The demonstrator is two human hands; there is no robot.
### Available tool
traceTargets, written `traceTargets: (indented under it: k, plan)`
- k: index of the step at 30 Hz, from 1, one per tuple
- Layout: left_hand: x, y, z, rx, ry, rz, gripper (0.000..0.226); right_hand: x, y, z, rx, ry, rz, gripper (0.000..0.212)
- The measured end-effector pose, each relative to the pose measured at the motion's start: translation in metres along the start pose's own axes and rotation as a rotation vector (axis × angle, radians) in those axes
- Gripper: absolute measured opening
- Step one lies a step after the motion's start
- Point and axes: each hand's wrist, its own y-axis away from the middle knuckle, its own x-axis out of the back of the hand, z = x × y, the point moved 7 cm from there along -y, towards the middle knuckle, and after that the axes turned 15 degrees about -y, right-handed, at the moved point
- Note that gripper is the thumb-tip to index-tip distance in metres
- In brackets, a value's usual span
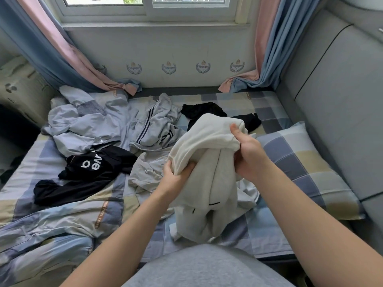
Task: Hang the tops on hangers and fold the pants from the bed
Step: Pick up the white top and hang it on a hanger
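over the near checked bed sheet (267, 233), holding up a soft cream cloth garment (209, 183), left hand (176, 179) curled tight on its edge, right hand (248, 156) clamped on its top fold. sorting step. next, likely: shake open, see if top or pants. farther back, waiting: black top with white letters (93, 168).

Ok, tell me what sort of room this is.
Most likely a bedroom: a checked bed, a matching pillow at its right, and curtains beside the window above it.
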Motion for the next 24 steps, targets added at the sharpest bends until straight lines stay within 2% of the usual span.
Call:
traceTargets:
  k: [3,5,6,9,12,14,16,20,24]
  plan:
    - [-0.008,0.005,-0.017,-0.007,0.026,-0.129,0.103,-0.002,0.000,0.001,-0.002,-0.068,0.029,0.040]
    - [-0.017,0.010,-0.021,-0.054,0.033,-0.269,0.091,-0.001,-0.001,0.002,-0.002,-0.098,0.060,0.042]
    - [-0.020,0.011,-0.019,-0.092,0.024,-0.284,0.082,0.000,-0.002,0.005,-0.010,-0.097,0.068,0.045]
    - [-0.021,0.007,-0.013,-0.181,0.002,-0.155,0.059,0.001,-0.003,0.013,-0.038,-0.068,0.066,0.048]
    - [-0.014,0.006,-0.014,-0.158,-0.030,-0.087,0.026,0.006,-0.002,0.017,-0.047,-0.048,0.086,0.047]
    - [-0.009,0.006,-0.016,-0.138,-0.027,-0.071,0.015,0.010,-0.004,0.017,-0.055,-0.041,0.093,0.041]
    - [-0.002,0.008,-0.010,-0.090,0.033,-0.028,0.013,0.019,-0.007,0.016,-0.050,-0.010,0.125,0.035]
    - [0.019,0.006,0.010,0.018,0.326,-0.009,0.017,0.039,-0.012,0.006,0.028,0.114,0.137,0.018]
    - [0.036,0.003,0.034,0.007,0.417,-0.002,0.019,0.045,-0.005,0.014,0.042,0.333,0.057,0.025]
